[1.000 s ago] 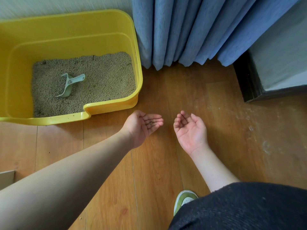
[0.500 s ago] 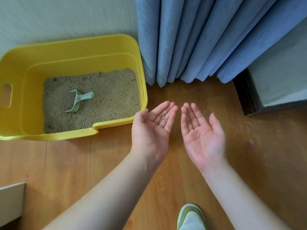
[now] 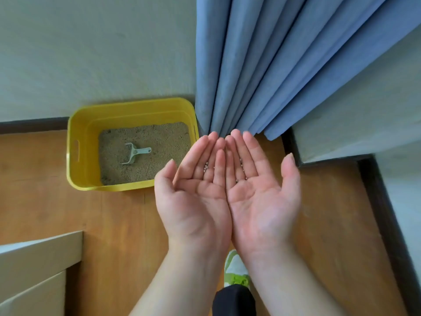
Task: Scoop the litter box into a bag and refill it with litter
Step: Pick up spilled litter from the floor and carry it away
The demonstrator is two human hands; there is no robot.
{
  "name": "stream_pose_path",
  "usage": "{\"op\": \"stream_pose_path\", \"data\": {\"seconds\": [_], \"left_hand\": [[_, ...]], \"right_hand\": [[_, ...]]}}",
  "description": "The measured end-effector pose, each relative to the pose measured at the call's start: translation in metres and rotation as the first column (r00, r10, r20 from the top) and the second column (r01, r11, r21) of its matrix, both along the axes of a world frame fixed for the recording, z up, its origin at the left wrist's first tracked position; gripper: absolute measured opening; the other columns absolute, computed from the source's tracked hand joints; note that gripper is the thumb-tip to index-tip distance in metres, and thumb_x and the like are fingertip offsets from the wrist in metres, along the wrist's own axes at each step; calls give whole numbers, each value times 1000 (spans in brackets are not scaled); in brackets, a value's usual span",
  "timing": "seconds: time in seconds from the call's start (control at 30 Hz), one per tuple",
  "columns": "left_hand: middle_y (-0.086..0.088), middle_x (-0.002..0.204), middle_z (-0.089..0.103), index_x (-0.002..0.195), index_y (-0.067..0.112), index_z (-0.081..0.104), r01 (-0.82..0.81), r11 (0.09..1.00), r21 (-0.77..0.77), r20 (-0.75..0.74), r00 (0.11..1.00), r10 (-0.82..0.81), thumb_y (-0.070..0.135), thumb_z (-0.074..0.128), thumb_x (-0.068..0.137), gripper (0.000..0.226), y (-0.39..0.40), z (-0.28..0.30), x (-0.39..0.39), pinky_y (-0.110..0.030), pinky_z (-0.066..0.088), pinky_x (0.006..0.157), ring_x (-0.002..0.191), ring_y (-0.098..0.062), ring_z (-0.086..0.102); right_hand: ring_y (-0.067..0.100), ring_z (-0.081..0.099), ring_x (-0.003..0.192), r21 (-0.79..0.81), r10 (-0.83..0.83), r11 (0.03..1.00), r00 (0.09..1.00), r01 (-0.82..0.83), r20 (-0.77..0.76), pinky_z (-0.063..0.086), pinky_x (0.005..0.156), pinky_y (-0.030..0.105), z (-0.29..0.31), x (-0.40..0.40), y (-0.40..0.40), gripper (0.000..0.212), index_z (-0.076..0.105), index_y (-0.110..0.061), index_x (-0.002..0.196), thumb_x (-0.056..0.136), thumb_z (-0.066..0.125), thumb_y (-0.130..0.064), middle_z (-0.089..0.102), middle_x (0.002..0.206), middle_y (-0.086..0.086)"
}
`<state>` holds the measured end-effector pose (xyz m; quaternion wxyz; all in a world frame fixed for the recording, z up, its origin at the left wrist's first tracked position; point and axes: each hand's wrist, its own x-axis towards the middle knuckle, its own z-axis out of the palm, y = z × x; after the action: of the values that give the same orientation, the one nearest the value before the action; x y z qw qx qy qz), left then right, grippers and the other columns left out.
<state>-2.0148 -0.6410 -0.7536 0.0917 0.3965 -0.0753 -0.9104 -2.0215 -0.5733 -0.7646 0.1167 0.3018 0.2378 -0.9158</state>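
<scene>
A yellow litter box [image 3: 75,156] stands on the wooden floor against the wall, with grey-brown litter [image 3: 159,142] in it. A pale green scoop [image 3: 134,153] lies on the litter. My left hand [image 3: 193,197] and my right hand [image 3: 262,197] are held palm up, side by side and touching, in front of the box's right end. Their fingers are straight. A few litter grains [image 3: 206,167] lie on the fingers of both hands. No bag shows in view.
A blue curtain [image 3: 262,65] hangs right of the box, down to the floor. A pale cabinet corner [image 3: 34,258] juts in at lower left. A white ledge with dark trim [image 3: 387,190] runs along the right. My green-and-white shoe [image 3: 234,270] is below my hands.
The view rose and pulled back from the litter box. My hands came up and together, from apart and half curled to flat palms touching side by side.
</scene>
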Motion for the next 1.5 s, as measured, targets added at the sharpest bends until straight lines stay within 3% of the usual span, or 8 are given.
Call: {"op": "stream_pose_path", "data": {"seconds": [0.27,0.5,0.73,0.93,1.13,1.33,1.5], "left_hand": [[-23,110,70,101,-9,69,45,994,-99,-56,997,-51,30,33,96,54,-14,185,28,-33,56,89,104,-31,69],[-25,111,69,104,-9,69,12,993,-121,-147,989,-30,33,31,98,58,-53,349,82,-33,57,88,105,-32,68],[-22,113,69,109,-5,67,70,983,-170,-245,963,-111,31,30,98,53,-74,470,149,-31,56,90,108,-30,67],[-20,110,71,108,-4,68,155,970,-185,-258,945,-200,30,33,98,50,-66,525,201,-32,55,91,106,-29,68],[-20,108,71,106,-4,69,317,931,-183,-306,881,-360,28,32,98,50,-19,564,247,-36,52,95,107,-31,68],[-20,111,70,112,-3,68,549,807,-217,-377,716,-588,29,32,99,50,61,589,327,-40,48,102,108,-30,67],[-17,113,71,113,-2,68,766,602,-227,-368,504,-781,27,32,99,48,145,588,444,-40,47,101,108,-29,67]], "right_hand": [[23,61,117,95,-10,995,991,23,-135,44,101,37,178,28,-21,60,70,-3,109,101,23,-40,65,122,13],[25,59,120,57,39,998,970,-26,-239,40,104,40,343,77,-63,58,65,-5,118,101,23,-41,64,126,13],[25,57,122,66,14,998,943,9,-332,37,109,43,468,147,-85,56,55,-6,128,101,21,-42,61,129,11],[26,56,123,80,-55,993,929,90,-367,31,114,46,522,204,-77,57,56,-7,128,102,20,-42,63,128,10],[25,59,120,83,-183,968,895,236,-407,34,112,47,559,258,-29,57,58,-8,127,103,19,-41,64,127,9],[24,60,118,129,-344,886,818,446,-462,36,110,47,587,349,51,56,59,-10,126,103,18,-41,65,124,8],[22,61,117,176,-545,725,710,666,-446,37,109,44,589,484,127,58,62,-14,124,103,16,-44,66,124,4]]}}
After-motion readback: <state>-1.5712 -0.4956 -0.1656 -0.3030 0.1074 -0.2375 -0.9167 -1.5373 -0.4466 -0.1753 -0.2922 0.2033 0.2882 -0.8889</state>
